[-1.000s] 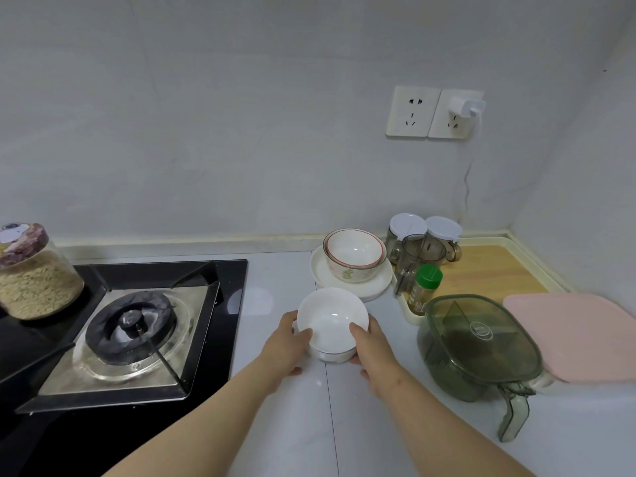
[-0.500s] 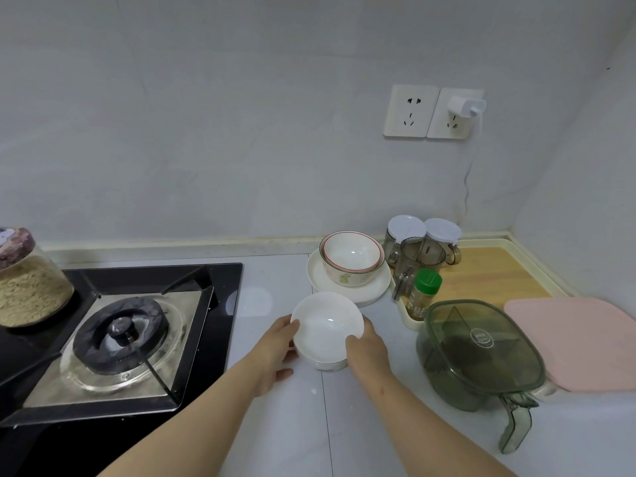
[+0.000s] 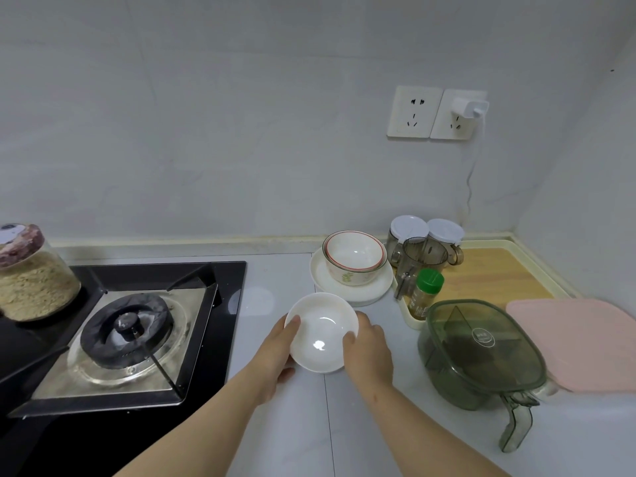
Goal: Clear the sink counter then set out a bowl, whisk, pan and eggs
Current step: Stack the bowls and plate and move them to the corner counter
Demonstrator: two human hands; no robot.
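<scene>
Between the two forearms, a plain white bowl [image 3: 321, 332] is cupped from both sides: the left hand [image 3: 275, 352] curls on its left rim, the right hand [image 3: 368, 349] on its right, both closed around it above the white bench [image 3: 275, 435]. Setting out the bowl looks in hand; next it needs lowering flat onto bare bench, short of the stacked patterned bowl [image 3: 354, 258] beyond.
</scene>
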